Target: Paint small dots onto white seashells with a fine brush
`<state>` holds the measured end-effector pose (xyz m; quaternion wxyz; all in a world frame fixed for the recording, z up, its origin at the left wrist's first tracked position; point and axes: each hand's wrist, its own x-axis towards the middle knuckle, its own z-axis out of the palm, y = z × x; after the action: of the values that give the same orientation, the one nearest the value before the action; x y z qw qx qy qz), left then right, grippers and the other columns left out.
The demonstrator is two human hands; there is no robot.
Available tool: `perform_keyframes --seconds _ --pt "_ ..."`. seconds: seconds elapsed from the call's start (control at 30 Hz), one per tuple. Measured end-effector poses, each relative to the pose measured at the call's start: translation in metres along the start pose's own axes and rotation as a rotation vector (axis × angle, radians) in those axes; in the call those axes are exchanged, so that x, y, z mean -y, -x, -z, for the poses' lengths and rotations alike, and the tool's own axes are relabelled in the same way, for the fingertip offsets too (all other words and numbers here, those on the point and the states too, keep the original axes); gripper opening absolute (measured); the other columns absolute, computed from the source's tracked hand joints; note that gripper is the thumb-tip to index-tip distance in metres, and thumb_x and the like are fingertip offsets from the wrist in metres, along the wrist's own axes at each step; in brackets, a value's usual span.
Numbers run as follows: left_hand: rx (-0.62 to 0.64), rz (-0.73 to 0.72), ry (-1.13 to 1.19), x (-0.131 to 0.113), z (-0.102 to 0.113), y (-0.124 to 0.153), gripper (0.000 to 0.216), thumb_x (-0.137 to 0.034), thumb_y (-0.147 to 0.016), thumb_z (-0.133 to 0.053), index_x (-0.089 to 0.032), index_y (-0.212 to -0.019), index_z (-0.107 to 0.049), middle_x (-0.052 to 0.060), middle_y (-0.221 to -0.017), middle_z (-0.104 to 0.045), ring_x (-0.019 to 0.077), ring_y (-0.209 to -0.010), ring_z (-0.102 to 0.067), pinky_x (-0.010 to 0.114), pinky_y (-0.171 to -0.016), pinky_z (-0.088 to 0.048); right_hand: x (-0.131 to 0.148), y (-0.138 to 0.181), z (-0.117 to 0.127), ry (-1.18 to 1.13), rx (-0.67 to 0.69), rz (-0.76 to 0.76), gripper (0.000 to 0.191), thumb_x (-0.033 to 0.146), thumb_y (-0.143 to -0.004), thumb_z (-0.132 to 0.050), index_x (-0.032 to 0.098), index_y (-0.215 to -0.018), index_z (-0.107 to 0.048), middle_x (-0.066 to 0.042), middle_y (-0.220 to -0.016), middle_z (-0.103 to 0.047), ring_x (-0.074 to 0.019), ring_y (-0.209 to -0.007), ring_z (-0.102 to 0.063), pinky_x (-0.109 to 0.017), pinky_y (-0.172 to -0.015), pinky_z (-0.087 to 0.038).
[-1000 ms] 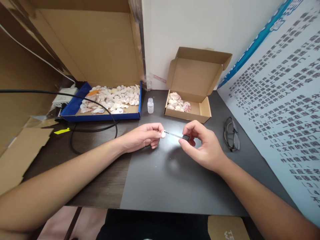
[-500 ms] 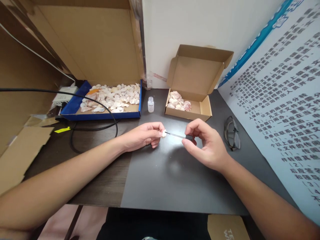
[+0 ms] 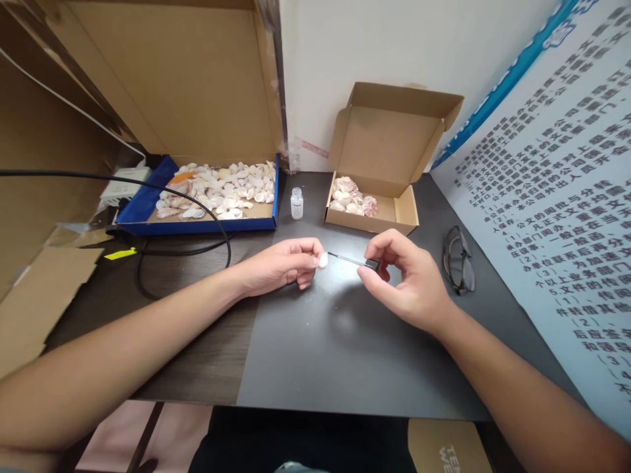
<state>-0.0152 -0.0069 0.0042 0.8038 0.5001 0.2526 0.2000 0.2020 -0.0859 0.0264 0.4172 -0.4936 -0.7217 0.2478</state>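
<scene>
Between the thumb and fingers of my left hand (image 3: 290,264) is a small white seashell (image 3: 323,260). My right hand (image 3: 407,276) is closed on the black cap of a thin applicator brush (image 3: 351,259), whose dark tip points left and lies close beside the shell. Whether tip and shell touch, I cannot tell. Beyond my hands a small clear bottle (image 3: 296,205) with a white label stands upright without its cap. Several shells (image 3: 352,197) lie in the small open cardboard box (image 3: 372,227) behind my right hand.
A blue-edged box (image 3: 207,228) full of shells (image 3: 231,187) stands at the back left, with a black cable (image 3: 224,236) looping across it. Folded glasses (image 3: 457,261) lie right of my right hand. A printed sheet (image 3: 557,217) rises along the right side.
The brush tip has moved slightly up along the shell's edge, and the shell has turned to show more of its white face. Both hands keep their holds.
</scene>
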Motion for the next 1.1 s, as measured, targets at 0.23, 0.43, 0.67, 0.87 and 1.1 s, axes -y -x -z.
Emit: perform_keyframes --seconds 0.23,0.43,0.67,0.87,1.1 --pt "0.0 -0.003 -0.006 0.0002 -0.0006 0.0001 0.013 -0.023 -0.082 -0.069 -0.015 -0.079 -0.06 -0.004 -0.063 -0.047 0.0082 -0.055 -0.042 0.022 -0.055 -0.039 -0.0013 -0.001 -0.0007 0.04 -0.025 -0.007 0.018 0.018 -0.079 -0.066 0.024 -0.083 -0.049 0.005 -0.068 -0.052 -0.0087 -0.052 -0.046 -0.024 -0.051 -0.041" --pt "-0.004 0.007 -0.015 -0.0003 -0.0006 -0.0003 0.014 -0.023 -0.082 -0.069 -0.015 -0.078 -0.058 -0.005 -0.061 -0.047 0.0079 -0.055 -0.043 0.021 -0.056 -0.038 -0.0007 -0.0017 -0.001 0.026 0.02 0.034 0.018 0.017 -0.078 -0.066 0.023 -0.083 -0.049 0.006 -0.068 -0.053 -0.0084 -0.052 -0.047 -0.023 -0.051 -0.042" --pt "-0.001 0.005 -0.004 -0.0003 -0.0003 0.0002 0.012 -0.022 -0.083 -0.068 -0.015 -0.079 -0.059 -0.005 -0.062 -0.046 0.0077 -0.055 -0.042 0.021 -0.056 -0.039 -0.0009 -0.0016 -0.0014 0.023 0.018 0.035 0.018 0.017 -0.078 -0.065 0.023 -0.083 -0.049 0.005 -0.069 -0.053 -0.0087 -0.053 -0.048 -0.023 -0.051 -0.042" --pt "0.007 -0.005 0.004 0.001 0.0011 0.0002 0.011 -0.021 -0.084 -0.067 -0.015 -0.08 -0.059 -0.004 -0.063 -0.047 0.008 -0.056 -0.043 0.021 -0.056 -0.039 -0.0005 -0.0011 -0.0024 0.034 0.031 0.038 0.016 0.017 -0.079 -0.064 0.023 -0.082 -0.049 0.005 -0.068 -0.052 -0.0081 -0.052 -0.046 -0.022 -0.051 -0.042" --pt "0.013 -0.004 0.006 0.0016 0.0024 -0.0009 0.012 -0.023 -0.084 -0.068 -0.015 -0.081 -0.059 -0.005 -0.062 -0.046 0.0079 -0.055 -0.042 0.021 -0.055 -0.04 -0.0012 -0.0013 -0.0018 0.024 0.033 0.022 0.017 0.017 -0.078 -0.065 0.023 -0.081 -0.049 0.006 -0.067 -0.052 -0.0079 -0.052 -0.045 -0.022 -0.051 -0.041"
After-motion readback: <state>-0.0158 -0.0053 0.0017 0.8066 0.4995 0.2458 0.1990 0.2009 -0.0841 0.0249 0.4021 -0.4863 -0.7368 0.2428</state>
